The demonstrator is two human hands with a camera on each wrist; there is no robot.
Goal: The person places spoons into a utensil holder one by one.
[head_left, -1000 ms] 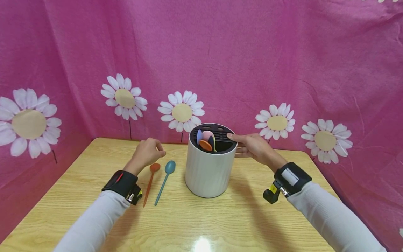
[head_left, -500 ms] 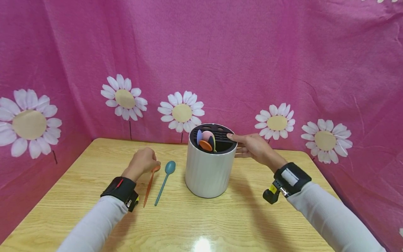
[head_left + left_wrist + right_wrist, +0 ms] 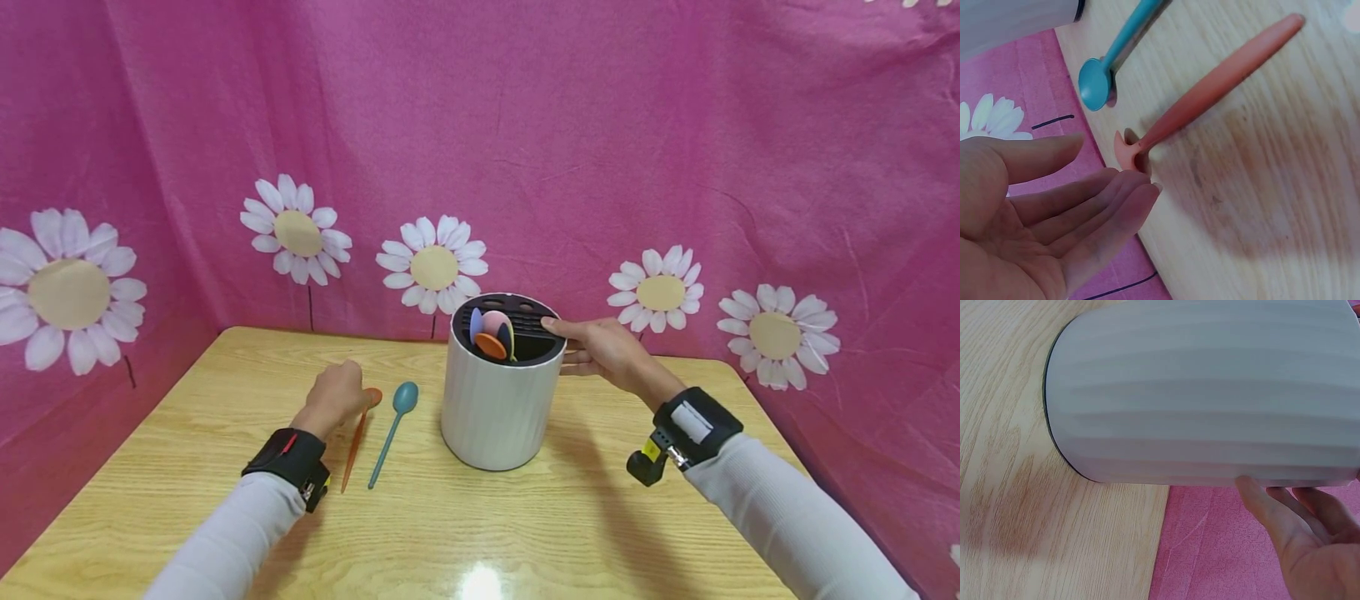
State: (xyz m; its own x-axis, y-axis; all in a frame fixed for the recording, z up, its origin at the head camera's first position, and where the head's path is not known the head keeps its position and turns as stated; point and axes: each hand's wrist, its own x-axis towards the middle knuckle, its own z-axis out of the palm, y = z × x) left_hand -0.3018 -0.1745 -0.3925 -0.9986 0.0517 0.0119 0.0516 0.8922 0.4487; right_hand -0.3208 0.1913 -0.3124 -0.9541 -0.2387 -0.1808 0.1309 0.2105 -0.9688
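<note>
My left hand (image 3: 333, 398) is low at the head of an orange spoon (image 3: 352, 454), which lies on the table. In the left wrist view, its thumb stands apart from the loosely extended fingers (image 3: 1107, 219), whose tips reach the spoon's head; whether they touch it, I cannot tell. A teal spoon (image 3: 405, 398) lies just to the right. My right hand (image 3: 611, 354) holds the upper right side of a white ribbed utensil holder (image 3: 495, 417), thumb over the rim and fingers (image 3: 1260, 503) against the outer wall. The thumb is hidden in the right wrist view.
The holder's black divided insert (image 3: 528, 327) has slots and holes at the back. Several colored utensils, among them a pink head (image 3: 493, 322) and an orange one (image 3: 490, 346), stand in its left front compartment. Pink flowered cloth (image 3: 525, 150) hangs behind the wooden table (image 3: 405, 533).
My left hand has come down and slightly left, from above the orange spoon to its head. The right hand and the holder have stayed in place.
</note>
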